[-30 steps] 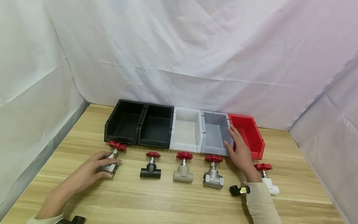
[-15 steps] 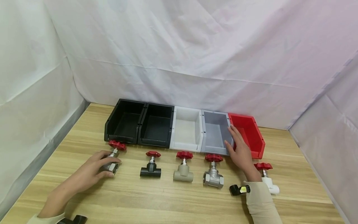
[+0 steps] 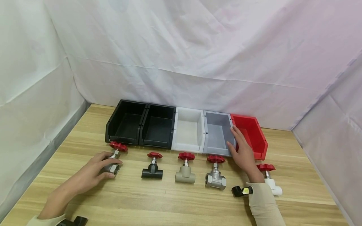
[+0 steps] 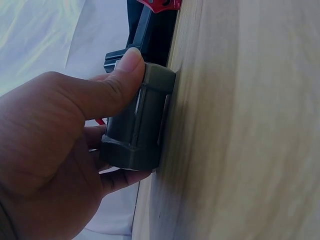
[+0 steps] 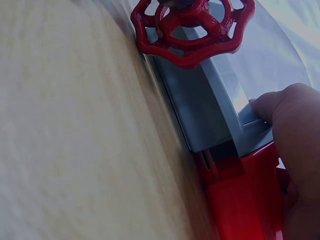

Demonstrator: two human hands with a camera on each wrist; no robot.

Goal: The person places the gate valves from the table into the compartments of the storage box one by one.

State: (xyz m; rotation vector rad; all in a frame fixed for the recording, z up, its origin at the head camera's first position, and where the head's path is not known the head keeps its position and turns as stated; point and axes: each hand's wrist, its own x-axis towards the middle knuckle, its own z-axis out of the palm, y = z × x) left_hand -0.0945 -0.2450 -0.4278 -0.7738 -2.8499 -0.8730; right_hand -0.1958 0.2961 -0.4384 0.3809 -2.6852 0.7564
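In the head view, my left hand (image 3: 94,171) holds a silver metal globe valve (image 3: 113,169) with a red handwheel, at the left of the table. The thumb lies along its thick hexagonal-ended body (image 4: 135,120) in the left wrist view, fingers on the other side; the body stays right at the tabletop. My right hand (image 3: 243,155) rests over the adjoining walls of a grey bin (image 3: 219,135) and a red bin (image 3: 250,131), fingers extended. Its thumb (image 5: 270,105) touches the grey rim in the right wrist view.
A black valve (image 3: 152,172), a beige valve (image 3: 185,176), another metal valve (image 3: 216,180) and a white valve (image 3: 272,186) stand in a row, all with red handwheels. Behind them, two black bins (image 3: 126,125) and a white bin (image 3: 188,130) continue the bin row against a white curtain (image 3: 181,56).
Both hands stay in nearly the same place; the left hand and its valve have shifted only very slightly. The bins and other valves have not moved.
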